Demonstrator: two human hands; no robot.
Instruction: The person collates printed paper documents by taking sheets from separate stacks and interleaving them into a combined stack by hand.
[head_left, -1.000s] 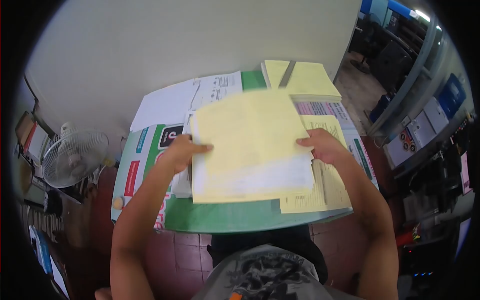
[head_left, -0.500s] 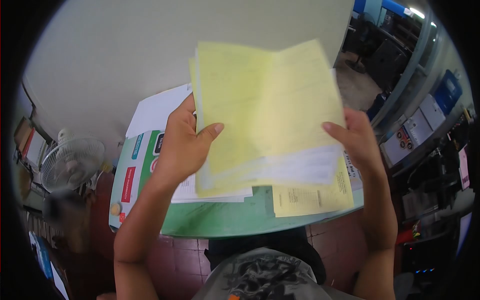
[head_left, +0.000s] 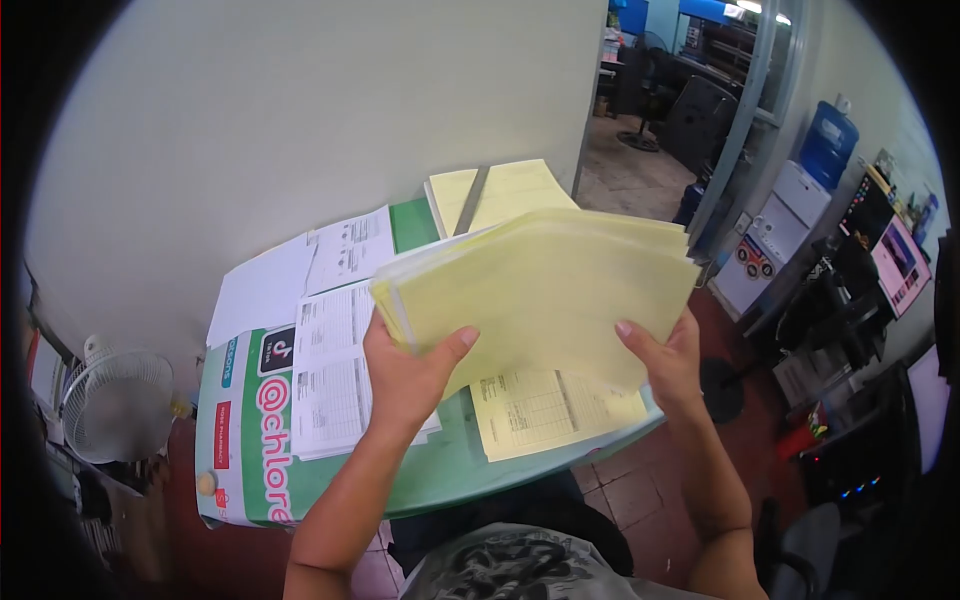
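Between my hands is a bent stack of yellow and white paper sheets (head_left: 545, 300), raised above the green table (head_left: 420, 485). My left hand (head_left: 415, 370) grips its left edge, thumb on the near face and fingers behind. On the opposite edge, my right hand (head_left: 665, 360) holds the sheets the same way. Below the stack lie yellow printed forms (head_left: 540, 425), partly covered by it. White printed forms (head_left: 330, 390) lie on the table beside my left forearm. Behind the held sheets sits a yellow pad (head_left: 520, 190) with a dark strip across it.
White sheets (head_left: 260, 285) lie at the table's back left against the wall. A white fan (head_left: 120, 405) stands to the left. On the right are a water dispenser (head_left: 775, 230) with a blue bottle, a lit monitor (head_left: 900, 265) and a grey chair (head_left: 810, 550).
Both hands have lowered the paper stack, and its top edge now tips away from me and bows. The view has shifted, showing the yellow pad and more of the table's left side.
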